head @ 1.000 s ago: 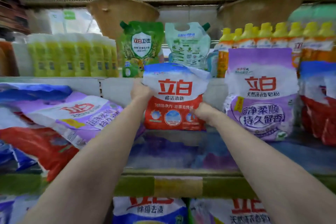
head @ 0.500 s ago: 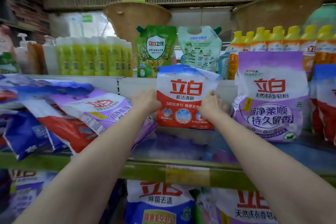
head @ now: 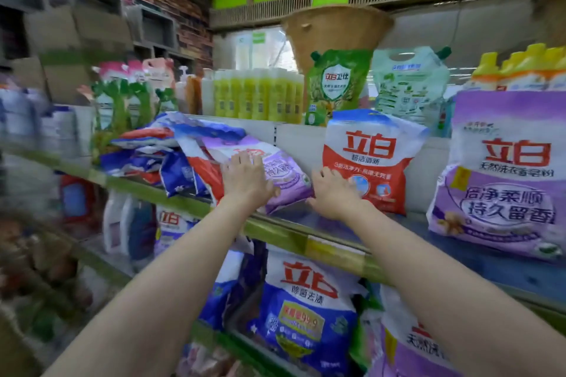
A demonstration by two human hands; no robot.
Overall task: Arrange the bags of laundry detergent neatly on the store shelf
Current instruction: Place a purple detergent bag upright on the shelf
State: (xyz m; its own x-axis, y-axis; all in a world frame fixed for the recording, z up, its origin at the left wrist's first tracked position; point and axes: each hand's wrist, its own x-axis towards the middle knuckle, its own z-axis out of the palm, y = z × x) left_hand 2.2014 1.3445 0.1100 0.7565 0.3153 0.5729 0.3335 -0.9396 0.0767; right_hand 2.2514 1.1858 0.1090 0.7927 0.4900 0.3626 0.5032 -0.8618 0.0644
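Note:
A red-and-white detergent bag [head: 372, 159] stands upright on the middle shelf [head: 309, 242], with an upright purple bag [head: 505, 174] to its right. To its left a purple bag [head: 281, 168] lies tilted on top of a messy heap of blue and red bags [head: 171, 156]. My left hand [head: 245, 180] rests flat on that tilted purple bag, fingers spread. My right hand [head: 333, 193] is at the bag's lower right corner, in front of the red bag's left bottom edge, with the thumb touching the corner. Neither hand grips anything that I can see.
Yellow-green bottles [head: 257, 95], a green refill pouch [head: 337, 86] and a pale pouch [head: 410, 82] stand on the shelf behind. Yellow-capped bottles [head: 526, 70] are at the far right. More detergent bags [head: 303, 312] fill the lower shelf. The left side is blurred.
Both hands have left the red bag, which now stands alone, and moved left to the tilted purple bag. My view has swung left.

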